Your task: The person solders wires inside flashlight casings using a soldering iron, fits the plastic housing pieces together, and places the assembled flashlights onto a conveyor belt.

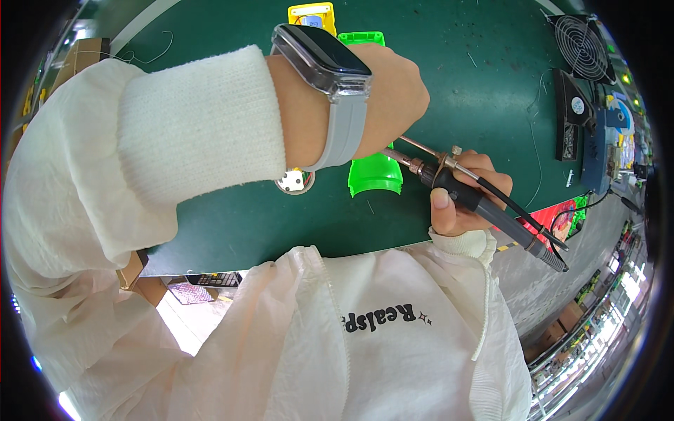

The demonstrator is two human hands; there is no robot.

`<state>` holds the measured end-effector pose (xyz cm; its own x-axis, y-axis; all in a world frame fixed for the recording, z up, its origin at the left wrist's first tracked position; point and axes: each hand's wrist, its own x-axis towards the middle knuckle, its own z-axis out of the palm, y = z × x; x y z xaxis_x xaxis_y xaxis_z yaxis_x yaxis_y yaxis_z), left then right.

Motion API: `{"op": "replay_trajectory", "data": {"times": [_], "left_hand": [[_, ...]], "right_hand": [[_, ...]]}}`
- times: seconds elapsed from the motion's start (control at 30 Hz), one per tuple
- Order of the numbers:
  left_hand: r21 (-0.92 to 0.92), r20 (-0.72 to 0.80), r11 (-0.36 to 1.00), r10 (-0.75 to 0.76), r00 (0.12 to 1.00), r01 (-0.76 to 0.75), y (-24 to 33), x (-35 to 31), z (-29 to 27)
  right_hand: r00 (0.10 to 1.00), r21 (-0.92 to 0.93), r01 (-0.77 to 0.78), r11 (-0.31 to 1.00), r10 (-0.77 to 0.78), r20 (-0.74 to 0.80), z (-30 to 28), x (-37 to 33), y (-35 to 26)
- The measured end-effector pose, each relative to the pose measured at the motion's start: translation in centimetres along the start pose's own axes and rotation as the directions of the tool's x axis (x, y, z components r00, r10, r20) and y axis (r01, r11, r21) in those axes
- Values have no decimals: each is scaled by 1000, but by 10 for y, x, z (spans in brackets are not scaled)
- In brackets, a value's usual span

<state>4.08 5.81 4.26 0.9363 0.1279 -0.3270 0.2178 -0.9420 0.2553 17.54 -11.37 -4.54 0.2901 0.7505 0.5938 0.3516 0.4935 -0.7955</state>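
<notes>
My left hand (393, 88), wearing a smartwatch (326, 63) on a grey strap, reaches over the green plastic shell (375, 177). Its back faces up and hides its fingers, so what they hold cannot be seen. In my right hand (460, 221) is a dark soldering iron (470, 198) with a thin metal feed tube clamped along it. The iron's metal end points left, towards the shell, and its tip disappears under my left hand. A yellow plastic housing (324, 10) with wires lies beyond my left hand. Partly covered by my left wrist is a small white round part (291, 182).
The work surface is a dark green mat (477, 91). At the far right stand a fan with a round guard (580, 48), a black stand (567, 123) and a blue device (595, 151). Red and green material (554, 216) sits at the right edge. Thin wire lies at the far left.
</notes>
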Motion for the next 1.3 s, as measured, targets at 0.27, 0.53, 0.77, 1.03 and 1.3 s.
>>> {"op": "replay_trajectory", "data": {"times": [0.27,0.53,0.77,1.03,1.3], "left_hand": [[-55,-30,998,23,999,-25,-2,-3,-1],[-17,-20,1000,15,1000,-15,-2,-3,1],[-9,-10,1000,1,1000,-1,2,-2,-7],[92,-172,995,60,983,-44,0,-8,1],[-20,10,1000,7,1000,-7,2,-2,-9]], "right_hand": [[999,15,9,1000,-10,39,-1,1,0],[999,5,20,1000,-20,29,0,0,1],[999,-1,27,1000,-27,30,1,1,0],[999,-1,16,1000,-16,31,1,2,-1],[999,27,33,999,-33,25,1,2,0]]}}
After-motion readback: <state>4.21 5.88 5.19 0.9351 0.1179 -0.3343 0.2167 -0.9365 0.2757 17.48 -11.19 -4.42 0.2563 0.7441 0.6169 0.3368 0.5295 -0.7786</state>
